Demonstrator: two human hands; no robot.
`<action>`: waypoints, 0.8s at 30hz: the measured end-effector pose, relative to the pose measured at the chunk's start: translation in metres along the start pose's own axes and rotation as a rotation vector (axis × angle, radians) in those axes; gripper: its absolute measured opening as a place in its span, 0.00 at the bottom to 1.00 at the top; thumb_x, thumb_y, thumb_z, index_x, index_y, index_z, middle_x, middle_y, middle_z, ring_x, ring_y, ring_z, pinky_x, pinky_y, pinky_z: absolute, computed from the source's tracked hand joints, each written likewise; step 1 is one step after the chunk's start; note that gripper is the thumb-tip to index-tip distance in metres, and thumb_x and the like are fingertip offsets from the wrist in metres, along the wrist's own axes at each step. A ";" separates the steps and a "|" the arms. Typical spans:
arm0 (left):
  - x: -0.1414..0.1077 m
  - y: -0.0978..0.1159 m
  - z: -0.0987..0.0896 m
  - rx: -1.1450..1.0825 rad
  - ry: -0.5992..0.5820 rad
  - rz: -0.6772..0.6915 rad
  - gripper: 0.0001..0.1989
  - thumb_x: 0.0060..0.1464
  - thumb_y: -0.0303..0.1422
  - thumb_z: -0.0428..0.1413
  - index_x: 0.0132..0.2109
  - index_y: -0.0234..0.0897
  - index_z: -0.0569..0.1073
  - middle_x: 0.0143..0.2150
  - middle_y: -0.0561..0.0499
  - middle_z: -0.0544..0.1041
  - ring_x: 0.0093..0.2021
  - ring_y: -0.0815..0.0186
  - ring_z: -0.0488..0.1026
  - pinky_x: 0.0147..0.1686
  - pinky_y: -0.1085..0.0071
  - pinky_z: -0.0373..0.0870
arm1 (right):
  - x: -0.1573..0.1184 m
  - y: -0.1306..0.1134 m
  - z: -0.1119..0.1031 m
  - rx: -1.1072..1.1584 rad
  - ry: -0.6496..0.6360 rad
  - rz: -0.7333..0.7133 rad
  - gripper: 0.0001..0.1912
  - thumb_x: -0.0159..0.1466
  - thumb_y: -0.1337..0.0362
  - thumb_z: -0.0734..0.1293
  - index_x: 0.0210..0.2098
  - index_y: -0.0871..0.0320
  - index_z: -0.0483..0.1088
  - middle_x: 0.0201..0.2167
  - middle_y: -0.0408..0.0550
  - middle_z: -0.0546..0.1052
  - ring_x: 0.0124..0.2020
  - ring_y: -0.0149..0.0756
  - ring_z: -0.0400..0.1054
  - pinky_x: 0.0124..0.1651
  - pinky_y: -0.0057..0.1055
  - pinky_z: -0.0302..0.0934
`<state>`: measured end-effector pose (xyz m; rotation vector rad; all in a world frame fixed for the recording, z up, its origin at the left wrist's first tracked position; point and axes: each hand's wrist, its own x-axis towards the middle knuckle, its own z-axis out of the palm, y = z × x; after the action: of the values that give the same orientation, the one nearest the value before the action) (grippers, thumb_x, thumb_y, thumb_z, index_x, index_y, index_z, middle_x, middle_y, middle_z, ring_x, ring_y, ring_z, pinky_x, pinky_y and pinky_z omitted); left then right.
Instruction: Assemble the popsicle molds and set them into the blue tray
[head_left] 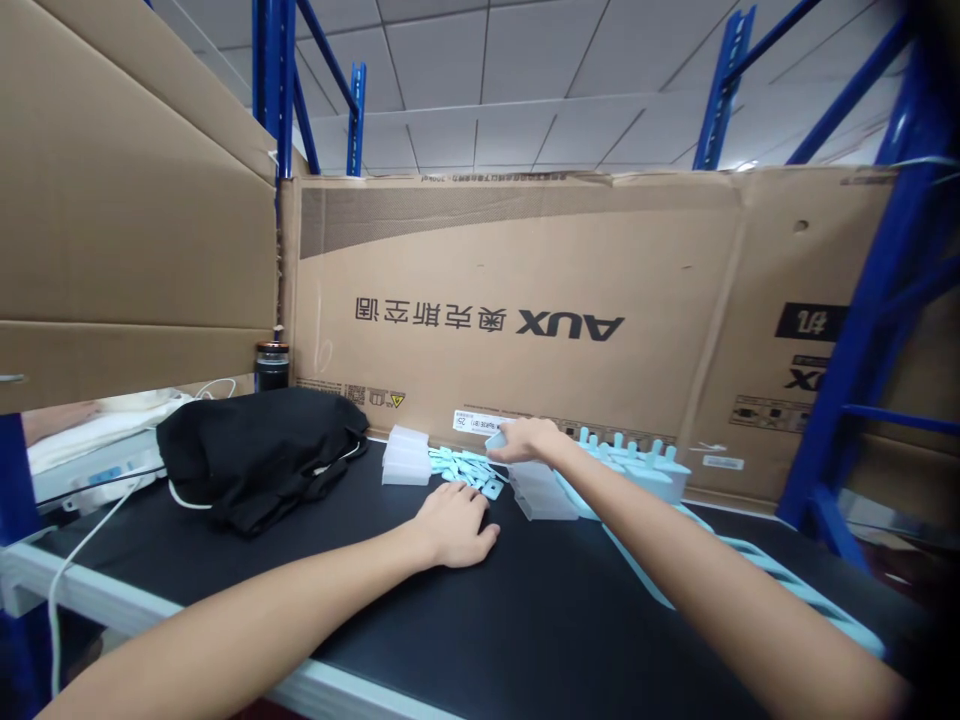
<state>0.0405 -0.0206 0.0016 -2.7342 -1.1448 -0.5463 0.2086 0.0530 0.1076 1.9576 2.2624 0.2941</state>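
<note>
My left hand [454, 524] lies palm down on the black tabletop [450, 630], thumb spread. Its fingertips reach the near edge of a loose pile of light blue flat plastic pieces [463, 466], and nothing shows in its grasp. Above the right side of that pile, my right hand [529, 440] is closed on a light blue plastic piece [495, 441], seen only in part. Translucent plastic boxes stand on both sides of the pile: one left box [406, 458] and one right box [541, 492], the latter partly under my right forearm.
A light blue pegged block [637, 465] and a slotted light blue rack [806, 590] sit on the right, partly behind my forearm. Black cloth [262, 450] lies at left before a dark jar [272, 366]. Cardboard [480, 260] walls the back; blue shelf posts [862, 300] flank it.
</note>
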 end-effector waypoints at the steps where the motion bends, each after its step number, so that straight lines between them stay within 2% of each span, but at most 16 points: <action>1: 0.000 -0.001 0.001 -0.008 0.003 0.002 0.22 0.59 0.46 0.42 0.48 0.36 0.70 0.49 0.43 0.73 0.55 0.53 0.64 0.55 0.58 0.60 | 0.000 -0.001 -0.001 -0.010 -0.001 0.004 0.37 0.53 0.41 0.60 0.51 0.62 0.68 0.47 0.65 0.72 0.49 0.59 0.66 0.46 0.50 0.59; 6: -0.002 -0.001 0.000 -0.037 -0.002 -0.005 0.22 0.59 0.46 0.42 0.49 0.37 0.70 0.51 0.44 0.72 0.59 0.53 0.60 0.56 0.58 0.58 | 0.007 -0.008 -0.005 -0.036 -0.016 0.022 0.38 0.51 0.39 0.62 0.52 0.59 0.67 0.49 0.63 0.71 0.50 0.57 0.65 0.47 0.49 0.58; 11: -0.003 0.000 -0.002 -0.038 0.028 0.018 0.20 0.59 0.45 0.44 0.47 0.37 0.70 0.49 0.44 0.72 0.56 0.54 0.63 0.55 0.59 0.60 | 0.014 0.002 0.003 -0.002 0.019 -0.019 0.43 0.54 0.38 0.60 0.58 0.64 0.57 0.51 0.66 0.68 0.50 0.55 0.64 0.48 0.47 0.58; 13: -0.003 0.001 -0.002 -0.040 0.052 0.024 0.19 0.58 0.44 0.44 0.46 0.36 0.70 0.48 0.44 0.72 0.54 0.55 0.64 0.54 0.60 0.60 | 0.014 0.015 0.008 0.005 0.007 -0.063 0.41 0.56 0.41 0.59 0.58 0.66 0.56 0.53 0.67 0.65 0.50 0.53 0.64 0.48 0.44 0.59; 16: -0.003 0.002 -0.003 -0.042 0.069 0.031 0.18 0.58 0.44 0.45 0.45 0.36 0.69 0.47 0.44 0.71 0.52 0.56 0.65 0.53 0.61 0.61 | 0.009 0.037 0.015 -0.039 0.004 -0.107 0.34 0.57 0.46 0.61 0.54 0.64 0.60 0.55 0.66 0.61 0.53 0.54 0.61 0.50 0.45 0.57; 18: -0.003 0.003 -0.004 -0.047 0.069 0.044 0.18 0.58 0.44 0.44 0.45 0.37 0.69 0.47 0.44 0.71 0.52 0.56 0.65 0.53 0.61 0.61 | 0.005 0.049 0.020 -0.074 0.017 -0.134 0.28 0.56 0.52 0.63 0.51 0.62 0.63 0.53 0.64 0.63 0.55 0.54 0.58 0.52 0.47 0.55; 20: -0.003 0.004 -0.005 -0.055 0.065 0.055 0.18 0.59 0.44 0.44 0.45 0.37 0.69 0.47 0.45 0.70 0.52 0.57 0.65 0.53 0.61 0.61 | 0.003 0.056 0.024 -0.095 0.030 -0.161 0.25 0.55 0.56 0.65 0.50 0.60 0.63 0.50 0.61 0.66 0.54 0.53 0.59 0.51 0.46 0.55; 24: -0.004 0.004 -0.007 -0.062 0.039 0.055 0.17 0.59 0.44 0.44 0.46 0.38 0.69 0.47 0.45 0.70 0.52 0.57 0.65 0.53 0.61 0.61 | 0.004 0.061 0.032 -0.098 0.050 -0.190 0.26 0.54 0.58 0.67 0.51 0.59 0.62 0.46 0.58 0.69 0.47 0.48 0.65 0.46 0.40 0.59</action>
<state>0.0394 -0.0279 0.0068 -2.7851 -1.0571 -0.6354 0.2740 0.0672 0.0904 1.6925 2.3934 0.4277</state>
